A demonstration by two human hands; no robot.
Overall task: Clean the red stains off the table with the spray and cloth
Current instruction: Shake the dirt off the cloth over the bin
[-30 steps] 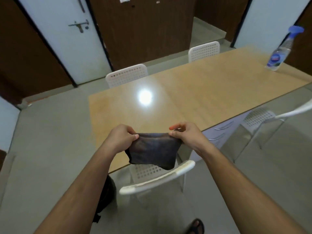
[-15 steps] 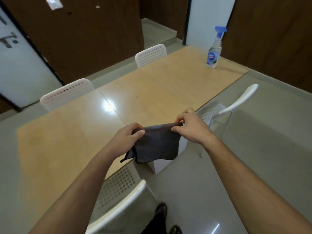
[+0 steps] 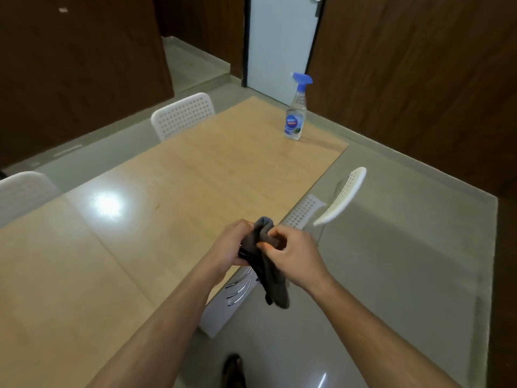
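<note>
While your left hand (image 3: 229, 245) and right hand (image 3: 293, 257) both pinch the bunched dark cloth (image 3: 268, 273) just past the near edge of the worktop (image 3: 195, 175), each grip is grasping fabric. Your spray bottle (image 3: 296, 113) stands upright at the far corner, well apart.

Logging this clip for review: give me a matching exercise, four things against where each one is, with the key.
Things:
1. spray bottle
2. cloth
3. drawer unit
4. shoe

Places:
A. on the floor at the bottom edge of the view
B. upright near the table's far corner
C. under the table's near edge
D. bunched between the left hand and right hand

Pairs: 1-B, 2-D, 3-C, 4-A
</note>
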